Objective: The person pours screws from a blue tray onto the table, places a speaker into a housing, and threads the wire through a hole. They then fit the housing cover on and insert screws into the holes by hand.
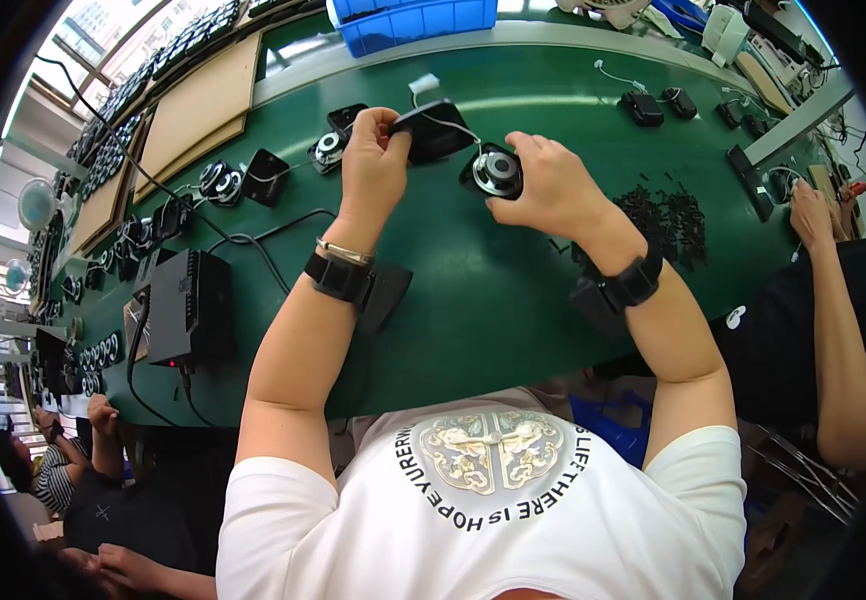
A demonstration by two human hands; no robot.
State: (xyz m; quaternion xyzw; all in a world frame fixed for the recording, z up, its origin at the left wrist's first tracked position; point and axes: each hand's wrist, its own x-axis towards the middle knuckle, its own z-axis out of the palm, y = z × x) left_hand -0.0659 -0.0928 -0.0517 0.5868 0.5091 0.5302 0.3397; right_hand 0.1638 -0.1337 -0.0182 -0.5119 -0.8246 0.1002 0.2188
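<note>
Speaker [498, 172]: we have it over the desk [493, 310], toward the far edge.
Right hand [553, 190]: grasping the speaker by its side, thumb nearest us.
Left hand [374, 165]: pinching a black case [437, 137] by its left end.
White wire [458, 125]: passing the case toward the speaker.
Black pieces [678, 222]: heaped toward the desk's right edge.

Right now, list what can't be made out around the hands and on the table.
All in the head view:
- Left hand: some fingertips, hidden behind the black cover.
- Speaker: its right edge, covered by the right hand.
- Black pieces: exact shapes, too small.
- Blue bin: upper part, cut off by the top edge.
</note>
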